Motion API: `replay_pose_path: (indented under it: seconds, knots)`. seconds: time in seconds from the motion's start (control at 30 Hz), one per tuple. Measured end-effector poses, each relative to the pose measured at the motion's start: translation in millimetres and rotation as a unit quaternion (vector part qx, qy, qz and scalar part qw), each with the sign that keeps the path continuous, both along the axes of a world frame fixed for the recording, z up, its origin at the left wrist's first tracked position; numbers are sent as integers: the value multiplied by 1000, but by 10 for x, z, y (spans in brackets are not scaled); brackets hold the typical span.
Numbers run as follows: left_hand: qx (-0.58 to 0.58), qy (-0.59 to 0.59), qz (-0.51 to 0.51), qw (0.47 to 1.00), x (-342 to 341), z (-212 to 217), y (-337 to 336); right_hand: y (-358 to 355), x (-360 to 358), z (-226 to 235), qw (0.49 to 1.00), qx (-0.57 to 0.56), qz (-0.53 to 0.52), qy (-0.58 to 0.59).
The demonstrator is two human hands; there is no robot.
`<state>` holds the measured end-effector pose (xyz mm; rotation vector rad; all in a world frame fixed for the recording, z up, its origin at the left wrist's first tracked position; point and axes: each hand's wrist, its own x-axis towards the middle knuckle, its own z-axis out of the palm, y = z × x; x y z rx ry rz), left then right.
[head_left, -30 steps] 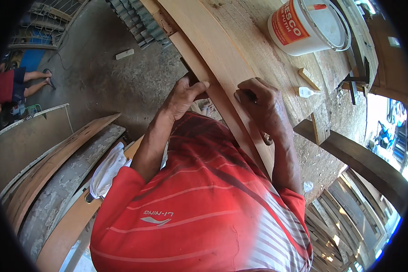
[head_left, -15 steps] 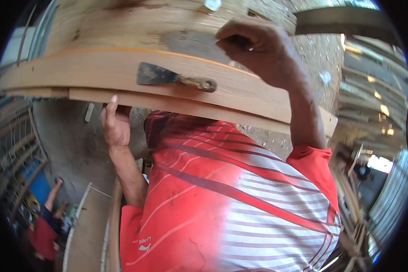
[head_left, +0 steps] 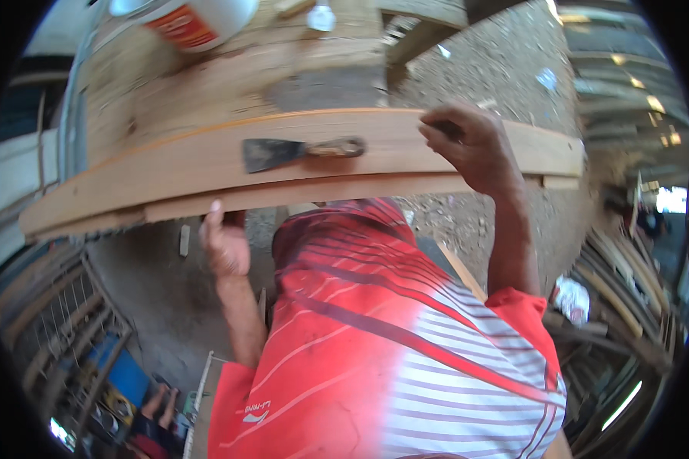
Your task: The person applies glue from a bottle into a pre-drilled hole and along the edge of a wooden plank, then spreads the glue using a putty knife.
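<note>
Board: a long pale-brown wooden board (head_left: 406, 134) ran crosswise in front of the person, along the near side of the wooden desk (head_left: 199, 88).
Strip: a narrower wooden strip (head_left: 306, 193) ran along the board's near edge, toward the person's body.
Putty knife: a putty knife (head_left: 306, 150) lay flat on the board, between the two hands, its dark blade to the left and its worn handle to the right.
Left hand (head_left: 228, 249): one digit reached up to the strip's near edge; the other fingers were partly hidden, so I cannot tell whether this grip was clamped on the wood.
Right hand (head_left: 475, 149): it was curled over the board's right part, fingertips and thumb near each other; I cannot tell whether that grip met, held something small or touched the board.
Bucket: a white bucket (head_left: 233, 19) with a red label stood on the desk, cut off by the upper edge of view.
Bottle: a small whitish bottle (head_left: 321, 17) was on the desk, right of the bucket.
Shirt: the person wore a red shirt (head_left: 321, 344) with a white striped panel.
</note>
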<state>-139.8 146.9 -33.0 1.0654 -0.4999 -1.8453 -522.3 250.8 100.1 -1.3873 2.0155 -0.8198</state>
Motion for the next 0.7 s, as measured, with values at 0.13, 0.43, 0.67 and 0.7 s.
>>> replay_pose_path:
  seconds: [0.13, 0.43, 0.67, 0.7]
  knots:
    - [-13, -57, 17, 998, -77, 132, 26, -254, 251, -21, 999, 4, 10, -40]
    - [-53, -100, 46, 993, -121, -108, 56, -1562, 499, 240, 980, -88, 176, 38]
    - [-74, -131, 87, 985, -252, -2, 66, -3204, 547, 824, 918, -201, 280, 197]
    - [-73, -131, 89, 985, -274, 32, 65, -3431, 510, 777, 918, -236, 272, 164]
